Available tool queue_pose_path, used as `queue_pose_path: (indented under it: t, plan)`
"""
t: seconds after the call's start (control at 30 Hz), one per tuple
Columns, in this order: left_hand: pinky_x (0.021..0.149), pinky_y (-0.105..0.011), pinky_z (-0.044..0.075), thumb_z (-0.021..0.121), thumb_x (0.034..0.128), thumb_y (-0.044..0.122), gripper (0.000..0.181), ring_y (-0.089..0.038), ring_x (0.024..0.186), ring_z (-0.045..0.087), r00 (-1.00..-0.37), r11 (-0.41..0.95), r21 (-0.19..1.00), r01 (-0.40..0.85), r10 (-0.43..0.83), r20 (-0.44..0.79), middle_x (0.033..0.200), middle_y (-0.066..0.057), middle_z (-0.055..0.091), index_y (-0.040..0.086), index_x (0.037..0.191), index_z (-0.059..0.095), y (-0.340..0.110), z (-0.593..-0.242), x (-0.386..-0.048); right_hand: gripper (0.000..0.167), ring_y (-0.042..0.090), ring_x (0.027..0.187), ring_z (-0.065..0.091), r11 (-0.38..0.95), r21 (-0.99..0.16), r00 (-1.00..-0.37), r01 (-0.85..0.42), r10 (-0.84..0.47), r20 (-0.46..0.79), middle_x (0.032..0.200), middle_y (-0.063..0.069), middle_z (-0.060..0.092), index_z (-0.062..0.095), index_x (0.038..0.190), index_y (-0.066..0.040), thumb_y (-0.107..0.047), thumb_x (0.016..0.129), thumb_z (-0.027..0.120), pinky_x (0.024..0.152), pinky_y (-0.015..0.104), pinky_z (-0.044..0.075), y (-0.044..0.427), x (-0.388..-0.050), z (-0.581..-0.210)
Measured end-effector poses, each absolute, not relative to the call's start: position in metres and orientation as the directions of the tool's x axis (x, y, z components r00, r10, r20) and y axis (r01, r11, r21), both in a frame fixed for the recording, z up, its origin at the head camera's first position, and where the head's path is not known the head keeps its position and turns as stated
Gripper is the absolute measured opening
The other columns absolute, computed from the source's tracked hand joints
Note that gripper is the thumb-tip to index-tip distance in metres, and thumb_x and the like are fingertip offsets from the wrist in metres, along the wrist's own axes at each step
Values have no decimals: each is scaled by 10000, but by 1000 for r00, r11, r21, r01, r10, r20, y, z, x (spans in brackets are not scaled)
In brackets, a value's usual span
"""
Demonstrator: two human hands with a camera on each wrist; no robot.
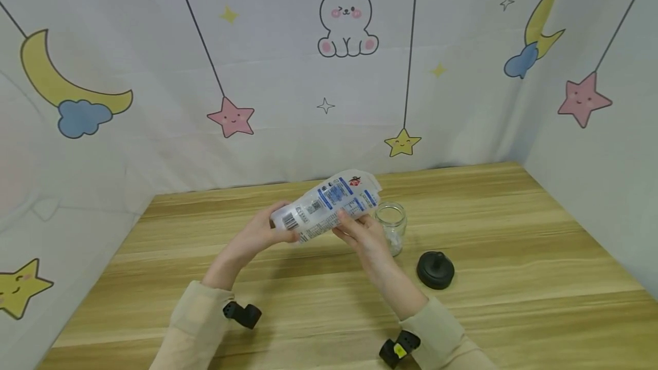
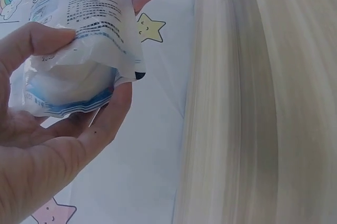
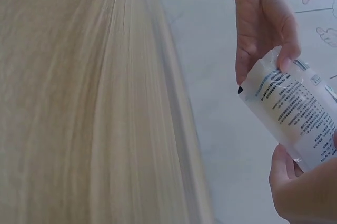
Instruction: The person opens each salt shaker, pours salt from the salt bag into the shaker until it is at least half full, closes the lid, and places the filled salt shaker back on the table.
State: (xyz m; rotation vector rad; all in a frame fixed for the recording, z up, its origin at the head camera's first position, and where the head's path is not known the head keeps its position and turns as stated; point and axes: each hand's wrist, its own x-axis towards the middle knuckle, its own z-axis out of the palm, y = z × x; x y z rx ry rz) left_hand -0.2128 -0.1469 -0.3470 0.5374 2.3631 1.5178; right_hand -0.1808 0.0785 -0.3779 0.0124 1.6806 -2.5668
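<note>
A printed plastic pouch (image 1: pixel 321 204) with white content at its bottom is held tilted above the table, its upper end by the glass jar (image 1: pixel 396 236). My left hand (image 1: pixel 257 232) grips the pouch's lower end, thumb on the printed side and fingers round the other, as the left wrist view shows. Nearer the top end, my right hand (image 1: pixel 366 238) pinches the pouch with the thumb on its face. The jar stands lidless behind that hand, some white stuff in its lower part. A round black lid (image 1: pixel 435 270) with a knob lies right of the jar.
The wood-grain table (image 1: pixel 319 324) reaches back to a white curtain (image 1: pixel 288 73) printed with stars, moons and a rabbit. A small black device is strapped at each wrist, over or beside the cream sleeves (image 1: pixel 197 318).
</note>
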Motion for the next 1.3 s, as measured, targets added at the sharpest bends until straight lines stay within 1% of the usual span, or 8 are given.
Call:
queue_pose_path:
  t: [0.07, 0.2, 0.4, 0.6, 0.7, 0.87, 1.1, 1.3]
  plan:
    - [838, -349, 508, 692, 796, 132, 582, -193, 965, 587, -892, 371, 915, 160, 452, -27, 1151, -161, 597, 66, 1330, 470, -146, -346, -213, 435, 154, 1085, 623, -408, -910, -997, 70, -62, -49, 1256, 62, 603, 483, 1326, -30, -162, 933, 613, 1052, 400, 447, 79, -181, -378]
    - [819, -302, 498, 687, 790, 133, 569, -177, 952, 593, -895, 358, 920, 161, 445, -17, 1125, -147, 610, 56, 1312, 474, -145, -344, -214, 435, 131, 1076, 620, -441, -894, -996, 75, -79, -44, 1183, -2, 623, 470, 1335, -30, -116, 930, 604, 1074, 421, 424, 79, -181, -379]
    - [818, -302, 497, 691, 794, 129, 581, -162, 947, 600, -898, 346, 924, 164, 439, -5, 1110, -142, 619, 36, 1316, 453, -145, -343, -216, 428, 94, 1044, 621, -484, -871, -995, 78, -95, -37, 1103, -67, 641, 462, 1346, -31, -83, 938, 577, 1085, 428, 409, 79, -181, -378]
    - [817, -304, 509, 697, 799, 124, 599, -185, 966, 604, -907, 331, 929, 166, 421, 12, 1151, -180, 609, 37, 1331, 437, -144, -342, -217, 409, 94, 1007, 638, -531, -842, -994, 100, -98, -56, 1061, -85, 669, 462, 1340, -58, -80, 945, 563, 1088, 434, 402, 79, -181, -379]
    - [824, -301, 513, 696, 804, 127, 605, -199, 986, 602, -908, 332, 928, 169, 418, 15, 1180, -200, 597, 31, 1340, 432, -144, -340, -217, 411, 101, 1022, 643, -548, -830, -993, 104, -98, -60, 1064, -82, 673, 457, 1345, -73, -80, 946, 559, 1092, 432, 397, 79, -182, -380]
    - [841, -300, 508, 699, 816, 133, 601, -186, 992, 599, -907, 322, 931, 173, 421, 23, 1189, -205, 593, 19, 1341, 432, -145, -337, -216, 420, 110, 1052, 641, -563, -819, -993, 111, -103, -64, 1090, -77, 673, 444, 1361, -98, -90, 955, 550, 1102, 428, 386, 79, -183, -380]
    - [852, -292, 504, 716, 818, 132, 605, -174, 1005, 610, -911, 309, 935, 175, 411, 35, 1205, -199, 604, 23, 1350, 449, -145, -333, -217, 313, 96, 992, 661, -622, -772, -991, 131, -102, -86, 1014, -78, 694, 493, 1266, -134, -68, 962, 525, 1110, 423, 377, 79, -183, -379]
    - [843, -306, 514, 723, 820, 130, 575, -184, 1005, 618, -912, 303, 936, 180, 408, 43, 1199, -181, 617, 47, 1333, 475, -143, -329, -216, 246, 96, 964, 666, -647, -752, -992, 128, -100, -83, 986, -78, 694, 517, 1197, -155, -69, 966, 518, 1111, 436, 375, 79, -184, -379]
